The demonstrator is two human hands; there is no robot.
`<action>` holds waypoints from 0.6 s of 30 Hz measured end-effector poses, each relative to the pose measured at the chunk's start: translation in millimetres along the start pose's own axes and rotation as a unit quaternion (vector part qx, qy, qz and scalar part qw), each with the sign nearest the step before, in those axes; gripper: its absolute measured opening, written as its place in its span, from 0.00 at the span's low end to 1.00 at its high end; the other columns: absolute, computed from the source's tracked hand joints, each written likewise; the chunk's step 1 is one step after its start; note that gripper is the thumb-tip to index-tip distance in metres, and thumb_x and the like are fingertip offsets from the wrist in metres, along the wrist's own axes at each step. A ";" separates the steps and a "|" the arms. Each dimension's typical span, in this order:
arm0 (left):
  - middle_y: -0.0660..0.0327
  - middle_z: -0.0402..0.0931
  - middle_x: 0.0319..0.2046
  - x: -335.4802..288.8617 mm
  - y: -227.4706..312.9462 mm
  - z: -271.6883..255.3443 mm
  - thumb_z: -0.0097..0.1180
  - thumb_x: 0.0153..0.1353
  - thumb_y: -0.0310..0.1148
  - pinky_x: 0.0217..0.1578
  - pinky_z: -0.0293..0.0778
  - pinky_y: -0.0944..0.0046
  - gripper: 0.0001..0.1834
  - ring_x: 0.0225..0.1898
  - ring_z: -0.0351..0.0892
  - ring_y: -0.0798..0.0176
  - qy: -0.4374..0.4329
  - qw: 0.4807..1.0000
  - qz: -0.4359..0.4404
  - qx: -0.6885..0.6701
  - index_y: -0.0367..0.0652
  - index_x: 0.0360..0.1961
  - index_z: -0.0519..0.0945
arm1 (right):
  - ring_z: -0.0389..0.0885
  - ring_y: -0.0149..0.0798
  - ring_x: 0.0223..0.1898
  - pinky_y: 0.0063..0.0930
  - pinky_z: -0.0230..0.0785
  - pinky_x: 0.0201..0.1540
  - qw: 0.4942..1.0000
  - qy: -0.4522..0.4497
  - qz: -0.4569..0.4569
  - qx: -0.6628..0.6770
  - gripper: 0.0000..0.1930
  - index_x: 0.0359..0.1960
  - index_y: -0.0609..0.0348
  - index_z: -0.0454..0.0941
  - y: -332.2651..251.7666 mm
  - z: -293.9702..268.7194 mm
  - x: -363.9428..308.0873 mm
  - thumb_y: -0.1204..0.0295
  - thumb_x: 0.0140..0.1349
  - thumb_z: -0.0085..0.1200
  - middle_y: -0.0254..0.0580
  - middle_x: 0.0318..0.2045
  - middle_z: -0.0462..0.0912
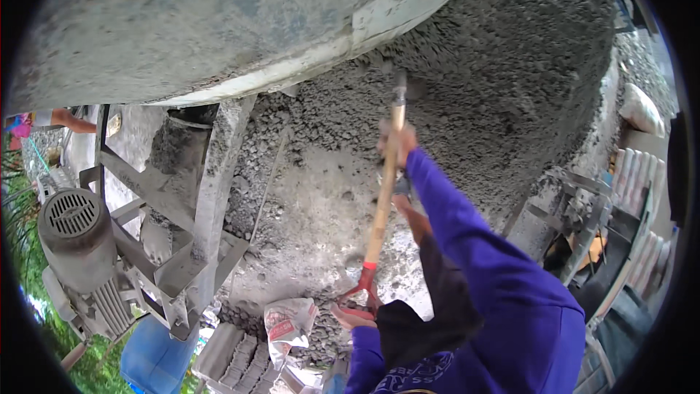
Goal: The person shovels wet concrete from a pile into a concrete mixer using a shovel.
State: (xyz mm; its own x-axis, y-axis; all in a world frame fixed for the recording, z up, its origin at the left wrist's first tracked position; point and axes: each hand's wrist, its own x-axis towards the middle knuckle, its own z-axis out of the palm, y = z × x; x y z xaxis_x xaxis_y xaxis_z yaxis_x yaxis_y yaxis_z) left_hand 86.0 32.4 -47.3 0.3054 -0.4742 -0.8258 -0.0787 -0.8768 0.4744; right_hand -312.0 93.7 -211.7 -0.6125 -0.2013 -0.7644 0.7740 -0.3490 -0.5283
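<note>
A shovel with a pale wooden shaft (381, 208) and a red D-shaped grip slants up through the middle of the view. My left hand (354, 317) is closed around its red grip at the lower end. Higher up, near the metal collar, my right hand (398, 143) wraps the shaft, slightly blurred. The shovel's far end meets a broad heap of wet grey concrete (510, 66); I cannot make out its blade there. Both my arms are in purple sleeves.
A large grey mixer drum (240, 22) overhangs the upper left. Its steel frame (219, 175) and a motor (76, 230) stand at left, above a blue plastic container (159, 354). A white bag (289, 325) lies below. Metal framework (583, 233) is at right. Another person's arm (73, 120) shows far left.
</note>
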 end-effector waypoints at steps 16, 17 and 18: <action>0.71 0.57 0.13 -71.0 145.7 -133.7 0.45 0.59 0.58 0.11 0.48 0.71 0.26 0.12 0.55 0.74 0.066 0.973 0.146 0.168 0.44 0.28 0.74 | 0.73 0.36 0.16 0.36 0.67 0.17 0.972 0.220 0.061 -0.063 0.06 0.24 0.60 0.71 13.5 -45.2 -116.8 0.73 0.53 0.55 0.38 0.17 0.73; 0.70 0.59 0.13 -42.7 154.7 -172.2 0.43 0.60 0.60 0.10 0.51 0.69 0.27 0.11 0.57 0.73 -0.031 0.995 0.061 0.067 0.43 0.30 0.75 | 0.74 0.36 0.17 0.35 0.67 0.17 0.969 0.227 0.078 -0.053 0.06 0.24 0.60 0.71 7.2 -41.8 -139.5 0.74 0.52 0.55 0.38 0.18 0.73; 0.70 0.61 0.13 16.2 159.6 -243.1 0.43 0.60 0.59 0.10 0.53 0.68 0.27 0.11 0.58 0.71 -0.201 0.975 0.077 -0.061 0.44 0.31 0.75 | 0.74 0.36 0.17 0.35 0.67 0.17 0.978 0.199 0.061 -0.012 0.05 0.25 0.60 0.71 0.9 -44.5 -159.1 0.75 0.51 0.55 0.37 0.19 0.73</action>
State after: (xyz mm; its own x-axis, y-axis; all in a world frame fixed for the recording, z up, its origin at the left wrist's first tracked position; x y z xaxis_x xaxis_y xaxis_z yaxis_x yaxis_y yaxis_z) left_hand 309.1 -95.8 89.2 -0.0986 -0.6140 -0.7831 0.0258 -0.7883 0.6148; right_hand -206.7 166.2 -107.0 -0.4088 0.1338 -0.9028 0.8434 -0.3226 -0.4297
